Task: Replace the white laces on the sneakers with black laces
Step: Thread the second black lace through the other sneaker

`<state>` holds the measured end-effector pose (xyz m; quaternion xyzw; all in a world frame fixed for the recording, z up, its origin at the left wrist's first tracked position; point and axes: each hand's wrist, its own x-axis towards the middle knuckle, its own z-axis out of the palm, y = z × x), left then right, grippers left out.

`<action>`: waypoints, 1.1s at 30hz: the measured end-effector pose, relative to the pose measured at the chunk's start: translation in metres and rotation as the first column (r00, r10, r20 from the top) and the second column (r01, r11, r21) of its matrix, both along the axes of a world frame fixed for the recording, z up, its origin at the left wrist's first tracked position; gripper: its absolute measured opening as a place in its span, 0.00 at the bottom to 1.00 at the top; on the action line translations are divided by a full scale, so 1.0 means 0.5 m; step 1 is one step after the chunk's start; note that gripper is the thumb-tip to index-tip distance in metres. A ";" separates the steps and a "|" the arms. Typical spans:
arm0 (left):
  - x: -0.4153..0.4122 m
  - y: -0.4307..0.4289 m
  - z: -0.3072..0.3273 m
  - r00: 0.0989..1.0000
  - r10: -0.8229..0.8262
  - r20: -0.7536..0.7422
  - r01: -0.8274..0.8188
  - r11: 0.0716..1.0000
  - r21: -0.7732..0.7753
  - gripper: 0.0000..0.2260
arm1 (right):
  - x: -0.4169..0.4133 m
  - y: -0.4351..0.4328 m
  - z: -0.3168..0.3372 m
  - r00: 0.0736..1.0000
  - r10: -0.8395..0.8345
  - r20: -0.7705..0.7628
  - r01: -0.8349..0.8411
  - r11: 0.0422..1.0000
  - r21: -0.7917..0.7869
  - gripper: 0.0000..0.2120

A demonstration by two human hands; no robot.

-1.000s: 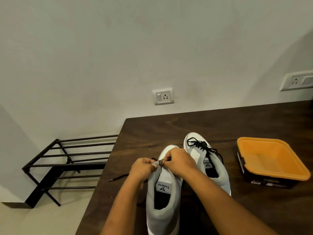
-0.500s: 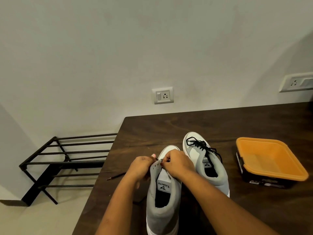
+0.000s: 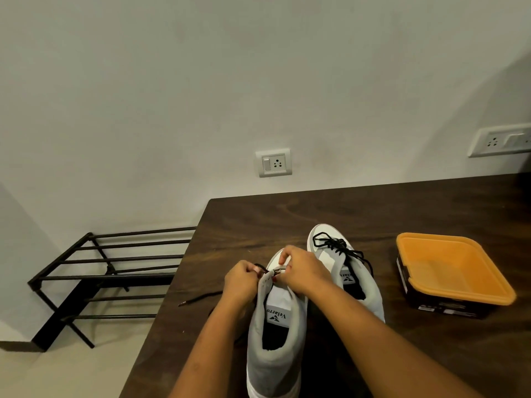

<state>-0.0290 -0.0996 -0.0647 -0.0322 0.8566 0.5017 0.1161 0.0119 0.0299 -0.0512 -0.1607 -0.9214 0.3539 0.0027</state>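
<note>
The black lace (image 3: pixel 201 298) lies partly on the table (image 3: pixel 287 214). Its free tip rests to the left of the near sneaker (image 3: pixel 273 369), and a short dark stretch of it shows between the two hands at the sneaker's lowest eyelets. The near sneaker is grey and white and stands upright with its heel toward the viewer. Its tongue is exposed, with no lacing visible across it.

The left hand (image 3: pixel 241 278) is at the sneaker's left eyelet flap. Its fingers are curled tight and grip the flap's edge, with the lace looping out just above the fingertips. The right hand (image 3: pixel 301 271) sits over the toe end, touching the sneaker, and pinches the lace between curled fingers and thumb. The two hands nearly meet.

The far sneaker (image 3: pixel 326 258) stands just beside the near one, on its right and a little farther back. A second black lace (image 3: pixel 337 248) is already threaded through it.

An orange tub (image 3: pixel 448 268) sits on a black box (image 3: pixel 442 307), well apart to the right on the same table. A black metal rack (image 3: pixel 120 259) stands on the floor off the table's left edge. On the wall behind are a socket plate (image 3: pixel 274 162) and a second socket plate (image 3: pixel 500 140).
</note>
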 end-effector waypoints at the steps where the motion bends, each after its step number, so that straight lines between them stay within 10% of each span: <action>1: -0.005 -0.004 0.002 0.998 0.063 -0.004 -0.063 0.996 0.057 0.08 | -0.003 0.005 0.001 1.000 0.014 0.002 -0.014 1.000 -0.025 0.14; 7: -0.011 -0.045 0.075 0.903 0.418 0.105 -0.333 0.523 0.784 0.12 | -0.001 0.022 0.013 0.988 0.151 0.001 -0.148 0.970 -0.190 0.13; 12: -0.015 -0.066 0.024 0.963 0.000 -0.271 0.065 0.971 0.232 0.11 | 0.007 0.021 0.009 0.988 0.148 -0.040 -0.153 0.944 -0.291 0.12; 16: 0.007 -0.029 -0.001 0.904 -0.420 -0.080 0.414 0.906 -0.083 0.03 | 0.005 0.022 0.002 0.996 0.090 -0.029 -0.094 0.926 -0.365 0.11; 24: -0.010 -0.035 0.005 0.912 -0.332 -0.242 0.278 0.932 -0.232 0.09 | 0.021 0.043 0.027 0.967 0.177 0.186 -0.034 0.807 -0.590 0.10; 30: -0.030 -0.067 0.008 0.938 0.021 -0.346 -0.058 0.994 -0.096 0.05 | 0.050 0.078 0.058 0.890 0.315 0.331 -0.216 0.928 -0.302 0.11; 33: -0.036 -0.083 0.004 0.951 0.050 -0.304 -0.080 0.993 -0.087 0.05 | 0.047 0.099 0.065 0.974 0.198 0.106 -0.173 0.962 -0.209 0.01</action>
